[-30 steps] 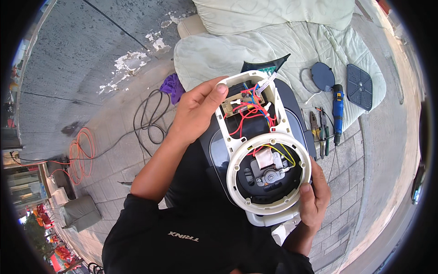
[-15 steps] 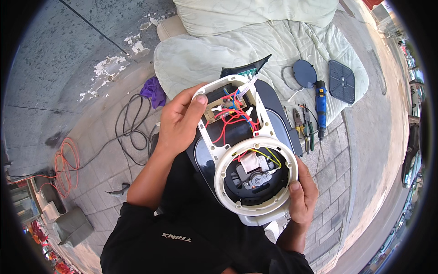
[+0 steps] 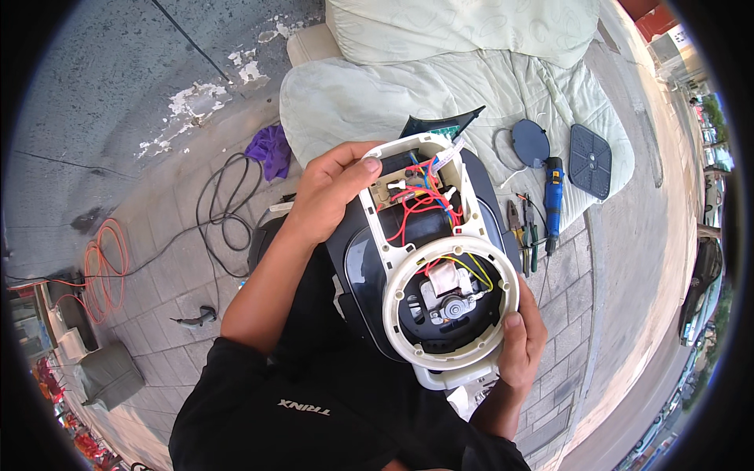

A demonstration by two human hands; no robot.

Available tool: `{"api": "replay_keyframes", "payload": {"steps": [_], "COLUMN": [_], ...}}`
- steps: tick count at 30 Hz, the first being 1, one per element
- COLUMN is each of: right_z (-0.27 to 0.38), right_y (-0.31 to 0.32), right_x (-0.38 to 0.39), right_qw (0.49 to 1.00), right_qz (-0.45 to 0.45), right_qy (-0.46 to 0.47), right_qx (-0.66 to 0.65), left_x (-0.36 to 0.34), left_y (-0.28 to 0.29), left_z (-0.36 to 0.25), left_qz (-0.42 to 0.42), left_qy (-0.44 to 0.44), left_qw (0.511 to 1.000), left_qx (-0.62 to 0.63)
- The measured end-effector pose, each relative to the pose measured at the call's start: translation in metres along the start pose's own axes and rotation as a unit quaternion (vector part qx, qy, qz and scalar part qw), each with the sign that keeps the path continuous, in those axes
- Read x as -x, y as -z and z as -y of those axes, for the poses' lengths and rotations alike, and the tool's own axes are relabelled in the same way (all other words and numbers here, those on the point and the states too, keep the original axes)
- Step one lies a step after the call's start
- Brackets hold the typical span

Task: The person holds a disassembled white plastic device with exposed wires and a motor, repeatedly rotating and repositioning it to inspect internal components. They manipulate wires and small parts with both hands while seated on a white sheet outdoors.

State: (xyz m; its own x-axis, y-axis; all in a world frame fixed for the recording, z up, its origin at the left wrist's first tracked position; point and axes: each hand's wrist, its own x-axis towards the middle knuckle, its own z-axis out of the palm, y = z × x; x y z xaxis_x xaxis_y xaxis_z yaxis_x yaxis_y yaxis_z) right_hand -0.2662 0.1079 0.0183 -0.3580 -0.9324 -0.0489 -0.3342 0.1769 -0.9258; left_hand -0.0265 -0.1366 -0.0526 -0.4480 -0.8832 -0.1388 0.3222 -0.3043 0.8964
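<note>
**Opened appliance with exposed wiring, held in two hands**

The principal hazard is judged to lie in the loose red wires [image 3: 428, 202], which are looped freely across the upper bay of the white frame [image 3: 397, 257]. Should the frame be pressed down or twisted, a strand could be pinched against its edge or pulled from a connector. Strain could likewise be put on the white cable [image 3: 449, 153] by which the dark panel [image 3: 452, 125] appears to be tethered at the far end, were that panel to be knocked. The yellow wires [image 3: 479, 271] beside the metal motor unit [image 3: 454, 306] could be snagged if the ring were turned. A tilt could be caused by uneven lifting, since the frame is gripped at opposite corners.

The frame is situated between the hands, over the dark housing [image 3: 363, 267]; whether the two are fastened cannot be told. Its far left corner is clasped by the left hand [image 3: 334, 192], with the thumb laid on the rim and the fingers curled round the outside. The near right side of the ring is held by the right hand [image 3: 522, 337], thumb against the rim, fingertips hidden.
</note>
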Motion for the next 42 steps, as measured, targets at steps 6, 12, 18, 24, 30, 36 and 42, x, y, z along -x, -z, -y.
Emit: {"api": "replay_keyframes", "payload": {"steps": [6,12,18,24,30,36,42], "right_z": [0.010,0.026,0.054,0.066,0.069,0.070,0.068], "right_y": [0.002,0.024,-0.015,-0.045,-0.051,-0.053,-0.049], "right_x": [0.000,-0.030,-0.115,-0.135,-0.135,-0.137,-0.138], "right_qw": [0.999,0.992,0.992,0.981,0.974,0.972,0.966], "right_qz": [0.020,0.098,0.103,0.148,0.157,0.176,0.169], "right_qy": [-0.021,-0.031,0.024,0.003,-0.048,-0.064,-0.071], "right_qx": [-0.026,-0.075,0.075,0.127,0.156,0.144,0.184], "left_x": [0.002,-0.001,0.000,0.006,0.007,0.009,0.009], "left_y": [0.012,0.016,0.023,0.057,0.079,0.081,0.070], "left_z": [0.000,0.004,0.007,0.006,0.004,0.026,0.036], "left_qz": [0.052,0.084,0.084,0.048,0.057,0.142,0.130], "left_qy": [-0.006,-0.022,-0.074,-0.133,-0.080,-0.085,-0.120], "left_qw": [0.997,0.995,0.992,0.978,0.973,0.954,0.954], "left_qx": [0.058,0.040,-0.048,-0.153,-0.208,-0.248,-0.240]}}
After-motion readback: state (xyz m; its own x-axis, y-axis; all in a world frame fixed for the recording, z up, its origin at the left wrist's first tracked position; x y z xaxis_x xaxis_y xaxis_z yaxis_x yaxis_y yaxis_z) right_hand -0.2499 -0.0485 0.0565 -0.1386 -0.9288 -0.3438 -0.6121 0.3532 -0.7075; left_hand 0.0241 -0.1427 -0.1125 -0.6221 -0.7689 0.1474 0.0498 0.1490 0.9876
